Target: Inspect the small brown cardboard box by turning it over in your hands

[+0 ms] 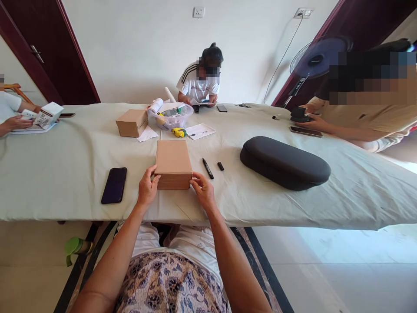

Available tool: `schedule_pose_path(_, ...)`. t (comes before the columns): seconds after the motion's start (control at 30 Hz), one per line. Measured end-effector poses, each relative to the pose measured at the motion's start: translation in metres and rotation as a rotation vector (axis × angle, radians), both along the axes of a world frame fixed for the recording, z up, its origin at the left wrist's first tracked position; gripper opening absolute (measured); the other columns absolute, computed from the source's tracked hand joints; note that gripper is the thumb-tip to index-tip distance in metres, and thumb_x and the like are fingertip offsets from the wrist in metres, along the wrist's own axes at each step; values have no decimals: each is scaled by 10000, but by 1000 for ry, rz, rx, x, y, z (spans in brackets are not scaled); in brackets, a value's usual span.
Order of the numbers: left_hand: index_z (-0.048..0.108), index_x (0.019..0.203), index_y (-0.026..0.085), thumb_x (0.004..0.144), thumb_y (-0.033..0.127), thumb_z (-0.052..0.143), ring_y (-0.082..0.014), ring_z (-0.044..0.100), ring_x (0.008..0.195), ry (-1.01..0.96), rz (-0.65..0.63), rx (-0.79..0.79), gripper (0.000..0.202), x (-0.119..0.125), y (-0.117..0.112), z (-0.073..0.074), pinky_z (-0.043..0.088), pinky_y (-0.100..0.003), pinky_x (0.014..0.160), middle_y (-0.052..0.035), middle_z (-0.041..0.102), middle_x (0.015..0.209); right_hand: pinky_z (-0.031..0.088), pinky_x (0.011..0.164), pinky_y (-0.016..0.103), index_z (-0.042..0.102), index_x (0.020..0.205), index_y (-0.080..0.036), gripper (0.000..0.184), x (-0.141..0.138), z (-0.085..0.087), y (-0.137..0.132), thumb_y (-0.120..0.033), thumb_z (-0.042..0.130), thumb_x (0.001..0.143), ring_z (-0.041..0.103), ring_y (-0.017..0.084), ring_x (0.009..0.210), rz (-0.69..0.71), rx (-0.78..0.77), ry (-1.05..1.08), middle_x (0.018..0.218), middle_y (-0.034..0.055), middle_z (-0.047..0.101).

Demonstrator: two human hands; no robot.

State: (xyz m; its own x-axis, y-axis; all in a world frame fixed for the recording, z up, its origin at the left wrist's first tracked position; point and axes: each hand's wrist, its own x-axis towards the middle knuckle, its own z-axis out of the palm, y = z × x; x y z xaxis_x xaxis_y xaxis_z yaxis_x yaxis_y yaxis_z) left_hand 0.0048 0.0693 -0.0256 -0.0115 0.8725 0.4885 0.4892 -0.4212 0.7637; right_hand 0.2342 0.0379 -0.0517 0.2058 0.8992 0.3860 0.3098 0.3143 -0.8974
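A closed brown cardboard box (173,158) rests on the cloth-covered table right in front of me. My left hand (148,188) grips its near left corner, thumb against the front side and fingers along the edge. At the near right corner my right hand (203,191) holds the box in the same way, fingers curled on the side. Just right of the box lies a black marker (207,168) without its cap. The black cap (220,166) is a short way further right. Left of my left hand lies a dark phone (114,185).
A large black oval case (285,163) occupies the right side. Beyond the box stand another cardboard box (132,123), a plastic basket (174,118) of items, a yellow tape measure (179,132) and a paper with a pen (200,131). Several people sit around the table.
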Motion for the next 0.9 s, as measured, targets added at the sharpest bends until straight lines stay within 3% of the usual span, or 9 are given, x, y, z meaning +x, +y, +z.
schedule_pose_path(0.13,559,1227,209,912,306,548,-214,665,1103,-58,-11,-24,330,1,-1,-1,511,-384,989,-92,693,1199,545,882,443,667,1176,-206,353,-4,-7,-10,-364,560,879,686,244,953,-61,-23,-131,1041,93,733)
schedule_pose_path(0.23,543,1223,197,913,326,549,-215,666,1095,-168,-13,-51,336,7,-2,-7,526,-373,956,-111,685,1200,555,869,435,660,1199,-224,346,-7,-4,-16,-374,524,918,671,233,964,-142,78,-97,1072,93,712)
schedule_pose_path(0.37,511,1222,184,924,299,515,-209,666,1100,-309,-92,-144,319,18,-9,-21,544,-367,925,-135,666,1236,533,906,438,690,1136,-241,267,-7,21,-22,-354,532,952,620,234,1046,-298,284,-143,1101,93,655)
schedule_pose_path(0.5,613,1080,174,840,170,555,-238,630,1183,-135,-144,-227,247,21,-19,-28,488,-431,1037,-137,653,1271,497,927,444,722,1002,-264,175,-11,52,-21,-317,563,951,610,233,998,-330,394,-341,1021,66,663)
schedule_pose_path(0.57,638,1079,177,834,146,531,-247,598,1230,-81,-95,-214,269,19,-23,-24,461,-454,1070,-130,643,1293,492,924,433,728,970,-275,178,-17,61,-18,-294,551,957,608,227,974,-248,407,-452,995,58,673)
schedule_pose_path(0.67,570,1260,193,930,260,473,-232,598,1219,-155,-13,-147,350,14,-27,-6,501,-427,1016,-128,638,1290,490,905,415,727,974,-280,193,-27,64,-12,-275,534,963,606,219,944,-197,419,-501,981,51,673)
schedule_pose_path(0.8,466,1404,243,939,447,531,-260,480,1363,-57,-97,48,512,21,-24,20,486,-417,1045,-145,463,1496,478,898,409,724,958,-274,157,-32,60,-5,-282,568,950,603,214,926,-209,445,-476,966,46,670)
schedule_pose_path(0.9,521,1369,244,947,471,526,-277,406,1430,46,-122,114,479,35,-18,26,389,-463,1150,-145,402,1538,472,915,426,725,957,-274,165,-32,59,-3,-297,561,952,604,218,940,-202,413,-471,973,50,665)
